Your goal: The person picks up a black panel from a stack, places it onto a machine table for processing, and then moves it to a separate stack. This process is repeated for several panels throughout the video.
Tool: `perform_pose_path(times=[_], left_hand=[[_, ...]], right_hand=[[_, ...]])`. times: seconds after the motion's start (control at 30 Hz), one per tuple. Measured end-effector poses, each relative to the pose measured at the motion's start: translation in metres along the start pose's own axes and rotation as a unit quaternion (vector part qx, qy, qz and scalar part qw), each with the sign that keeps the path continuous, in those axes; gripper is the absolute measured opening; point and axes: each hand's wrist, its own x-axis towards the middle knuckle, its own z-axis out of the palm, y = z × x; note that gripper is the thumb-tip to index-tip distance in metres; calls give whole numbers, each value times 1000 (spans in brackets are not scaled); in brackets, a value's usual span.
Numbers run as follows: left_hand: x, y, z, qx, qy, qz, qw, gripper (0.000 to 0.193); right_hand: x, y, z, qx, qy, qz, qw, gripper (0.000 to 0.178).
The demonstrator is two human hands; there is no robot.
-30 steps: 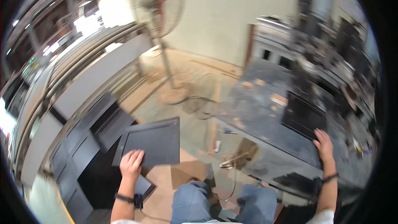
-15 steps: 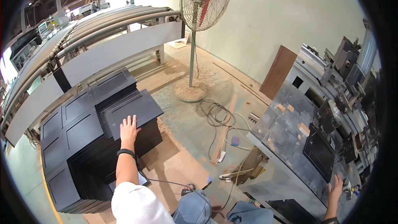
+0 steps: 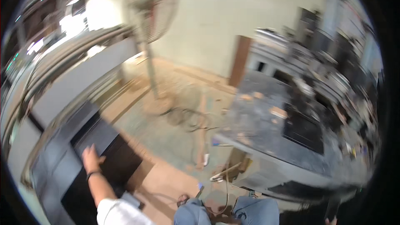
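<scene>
On the left, black recessed panels [image 3: 100,135] lie in tall stacks. My left hand [image 3: 91,159] is over the top panel of the near stack, fingers stretched and thumb apart; motion blur hides whether it touches. Only a sliver of my right hand [image 3: 331,221] shows at the lower right edge, beside a dark upright strip I cannot make out. Its fingers are not readable. A single black panel [image 3: 303,131] lies flat on the grey machine table [image 3: 258,129] on the right.
A standing fan [image 3: 152,10] rises at the back left beside a roller conveyor [image 3: 83,73]. Coiled cables [image 3: 189,118] and sawdust cover part of the floor. Small wood scraps [image 3: 278,112] lie on the machine table, with machinery [image 3: 312,64] behind it and a brown board [image 3: 240,60] against the wall.
The view has swung to the right and blurred. My right hand has moved from beside the panel on the machine table down to the lower edge. My left hand stays over the stack.
</scene>
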Motion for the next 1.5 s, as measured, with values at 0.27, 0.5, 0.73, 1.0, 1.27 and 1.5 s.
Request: perform_pose_path(times=[0.27, 0.5, 0.73, 1.0, 1.27, 1.5], left_hand=[[15, 112, 24, -91, 81, 160, 980, 100], [-203, 520, -163, -416, 44, 612, 671, 51], [-293, 700, -112, -313, 24, 599, 737, 68], [-313, 556, -146, -310, 57, 690, 652, 41], [-269, 316, -170, -200, 167, 631, 731, 31], [-203, 192, -133, -109, 129, 445, 880, 41]], right_hand=[[-28, 38, 138, -42, 258, 54, 964, 78], [-93, -16, 76, 78, 359, -97, 925, 46], [-91, -79, -53, 207, 377, -352, 831, 39], [1, -264, -67, 167, 335, -579, 724, 43], [83, -380, -8, 94, 206, -629, 744, 47], [80, -419, -17, 93, 131, -605, 780, 47]])
